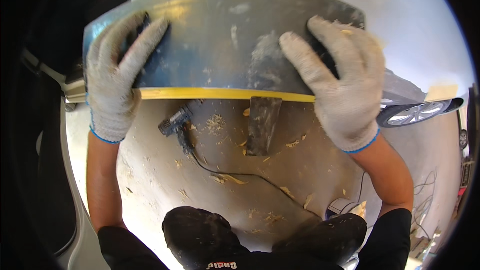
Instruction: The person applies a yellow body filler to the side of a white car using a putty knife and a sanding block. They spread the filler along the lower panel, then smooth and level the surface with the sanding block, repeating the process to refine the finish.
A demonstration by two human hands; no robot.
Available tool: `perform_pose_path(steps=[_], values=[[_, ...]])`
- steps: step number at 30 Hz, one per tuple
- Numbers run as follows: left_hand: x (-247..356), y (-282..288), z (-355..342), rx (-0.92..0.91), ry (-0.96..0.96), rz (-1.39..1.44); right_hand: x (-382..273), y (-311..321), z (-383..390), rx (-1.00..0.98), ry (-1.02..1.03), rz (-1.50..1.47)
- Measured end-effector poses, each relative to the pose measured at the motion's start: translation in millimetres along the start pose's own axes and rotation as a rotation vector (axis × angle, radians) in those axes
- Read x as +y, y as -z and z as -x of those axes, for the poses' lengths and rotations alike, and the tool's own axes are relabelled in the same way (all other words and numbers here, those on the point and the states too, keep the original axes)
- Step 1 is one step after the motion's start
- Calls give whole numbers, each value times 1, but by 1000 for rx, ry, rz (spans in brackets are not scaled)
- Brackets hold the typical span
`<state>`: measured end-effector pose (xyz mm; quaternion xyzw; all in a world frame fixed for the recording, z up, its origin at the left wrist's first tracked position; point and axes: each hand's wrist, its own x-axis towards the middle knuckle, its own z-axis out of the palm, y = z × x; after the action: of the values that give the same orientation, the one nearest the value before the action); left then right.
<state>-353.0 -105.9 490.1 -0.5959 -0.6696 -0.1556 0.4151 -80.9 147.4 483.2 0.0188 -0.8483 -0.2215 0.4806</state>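
Observation:
Both my hands wear whitish work gloves with blue cuffs. A wide, curved dark grey sheet (210,55), metallic-looking and scuffed with pale smears, spans between them in front of a silvery-white car body. My left hand (112,77) grips the sheet's left end, thumb and fingers over its face. At the right end my right hand (345,77) has hold in the same way, with yellowish flecks on the glove. A yellow strip (225,94) runs along the lower edge. Below its middle is a dark, flat, scuffed piece (264,126); how it is attached cannot be made out.
A black heat-gun-like tool (177,125) lies on the floor, its cord (250,174) trailing right. Pale scraps (215,124) are scattered around it. Beside my right knee stands a can (342,206). Rightward are a car wheel (417,114) and coiled cables (425,205); an open car doorway (70,135) borders the left.

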Motion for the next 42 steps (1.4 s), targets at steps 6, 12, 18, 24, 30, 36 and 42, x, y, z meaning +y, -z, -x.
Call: perform_pose_path(steps=[6, 12, 18, 24, 30, 36, 42], values=[[9, -17, 24, -92, 55, 23, -14, -5, 19, -170, -23, -33], [25, -30, 64, -228, 67, 85, -45, -8, 51, -310, -127, -129], [48, -19, 77, -317, 120, 165, -59, 2, 62, -356, -114, -134], [89, -11, 115, -554, 73, 361, -83, 38, 102, -682, -193, -340], [151, 27, 58, -375, -9, 141, -30, 90, 125, -334, -132, -78], [233, 16, -63, -272, -136, 42, 93, 133, 167, -178, -123, 142], [321, -29, -136, -180, -205, 33, 206, 161, 232, -193, -90, 265]])
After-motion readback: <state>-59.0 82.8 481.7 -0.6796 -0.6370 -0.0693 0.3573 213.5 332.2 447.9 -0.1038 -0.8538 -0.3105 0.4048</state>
